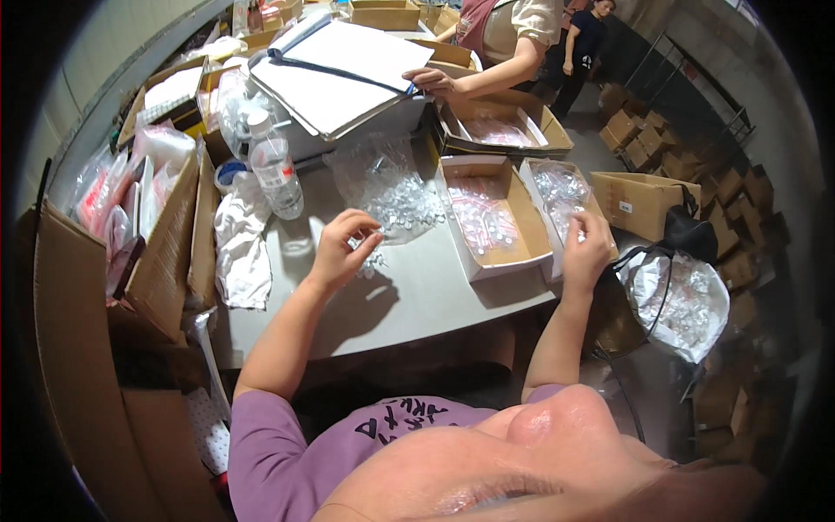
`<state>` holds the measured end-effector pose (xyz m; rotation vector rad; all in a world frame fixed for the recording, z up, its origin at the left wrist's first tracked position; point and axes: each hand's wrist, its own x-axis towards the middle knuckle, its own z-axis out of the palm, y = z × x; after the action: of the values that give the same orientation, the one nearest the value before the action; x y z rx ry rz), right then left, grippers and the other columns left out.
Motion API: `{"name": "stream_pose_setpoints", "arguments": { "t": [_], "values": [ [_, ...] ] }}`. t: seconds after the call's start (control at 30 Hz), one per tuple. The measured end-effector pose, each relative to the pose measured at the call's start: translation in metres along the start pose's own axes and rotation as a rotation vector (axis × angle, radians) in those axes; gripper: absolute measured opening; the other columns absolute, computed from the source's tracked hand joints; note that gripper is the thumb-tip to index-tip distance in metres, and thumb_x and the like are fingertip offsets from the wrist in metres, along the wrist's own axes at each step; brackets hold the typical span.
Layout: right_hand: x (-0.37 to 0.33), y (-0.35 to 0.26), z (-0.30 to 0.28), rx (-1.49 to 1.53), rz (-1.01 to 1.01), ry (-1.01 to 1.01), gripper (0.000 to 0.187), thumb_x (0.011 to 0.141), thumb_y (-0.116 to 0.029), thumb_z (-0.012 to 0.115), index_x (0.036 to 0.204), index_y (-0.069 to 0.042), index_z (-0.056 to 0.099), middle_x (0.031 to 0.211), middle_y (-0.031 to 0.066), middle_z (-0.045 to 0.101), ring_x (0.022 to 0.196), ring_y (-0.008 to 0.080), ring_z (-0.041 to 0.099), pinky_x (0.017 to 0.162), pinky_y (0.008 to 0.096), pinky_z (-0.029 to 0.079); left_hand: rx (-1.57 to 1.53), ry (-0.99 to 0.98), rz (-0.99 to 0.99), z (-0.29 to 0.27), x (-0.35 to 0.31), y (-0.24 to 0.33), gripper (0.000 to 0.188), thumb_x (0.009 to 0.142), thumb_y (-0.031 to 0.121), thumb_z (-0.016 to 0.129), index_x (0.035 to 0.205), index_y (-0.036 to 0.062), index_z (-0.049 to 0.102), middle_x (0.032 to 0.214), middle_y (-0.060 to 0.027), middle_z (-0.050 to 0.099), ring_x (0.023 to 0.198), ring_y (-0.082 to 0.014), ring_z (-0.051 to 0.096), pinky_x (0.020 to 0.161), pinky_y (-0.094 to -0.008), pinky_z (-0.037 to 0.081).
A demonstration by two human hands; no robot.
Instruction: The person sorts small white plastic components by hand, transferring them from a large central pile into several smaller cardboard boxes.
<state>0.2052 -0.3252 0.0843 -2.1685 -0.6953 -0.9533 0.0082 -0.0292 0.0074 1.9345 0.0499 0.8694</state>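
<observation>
My left hand hovers above the grey table, its fingers curled together in a pinch. Anything in that pinch is too small to make out. Beneath it lies a little group of small clear pieces, and a larger heap of similar pieces spills from a clear plastic bag just beyond. My right hand is over the near part of a narrow cardboard box holding small clear bags. Its thumb and fingers are pinched, and what they hold, if anything, is hidden. Left of that box, a wider open box contains filled red-marked bags.
A clear bottle, a white cloth and a tape roll stand at left. Papers on a clipboard lie at the back, with a co-worker's hand on them. A white sack of clear pieces sits at right.
</observation>
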Motion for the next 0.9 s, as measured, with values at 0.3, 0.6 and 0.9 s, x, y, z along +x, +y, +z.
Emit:
{"name": "stream_pose_setpoints", "arguments": {
  "t": [0.3, 0.6, 0.9],
  "values": [
    [-0.008, 0.030, 0.026, -0.008, 0.001, -0.375, 0.022, 0.077, -0.018, 0.064, 0.093, -0.002, 0.062, 0.099, 0.0154, 0.059, 0.097, 0.0328, 0.055, 0.085, 0.0397, 0.043, 0.073, -0.053, -0.038, -0.001, 0.003, -0.012, 0.021, 0.078, 0.010, 0.068, 0.096, 0.0011, 0.062, 0.088, -0.0071, 0.060, 0.074, -0.0136, 0.058, 0.065, -0.0249, 0.046],
    [0.014, 0.032, 0.103, -0.185, -0.126, -1.141, 0.025, 0.072, -0.015, 0.064, 0.094, -0.005, 0.063, 0.091, 0.0191, 0.064, 0.087, 0.0337, 0.062, 0.076, 0.0381, 0.049, 0.110, -0.082, -0.063, 0.002, -0.001, -0.009, 0.023, 0.078, 0.009, 0.069, 0.098, 0.0002, 0.061, 0.086, -0.0081, 0.060, 0.074, -0.0145, 0.059, 0.067, -0.0257, 0.047],
    [-0.003, 0.026, 0.109, -0.244, -0.106, -0.932, 0.019, 0.077, -0.007, 0.055, 0.093, -0.006, 0.063, 0.091, 0.0177, 0.065, 0.088, 0.0334, 0.061, 0.079, 0.0412, 0.048, 0.130, -0.148, -0.067, -0.003, -0.001, -0.005, 0.022, 0.080, 0.005, 0.066, 0.099, -0.0011, 0.060, 0.087, -0.0079, 0.060, 0.078, -0.0134, 0.060, 0.068, -0.0247, 0.048]
  ]
}}
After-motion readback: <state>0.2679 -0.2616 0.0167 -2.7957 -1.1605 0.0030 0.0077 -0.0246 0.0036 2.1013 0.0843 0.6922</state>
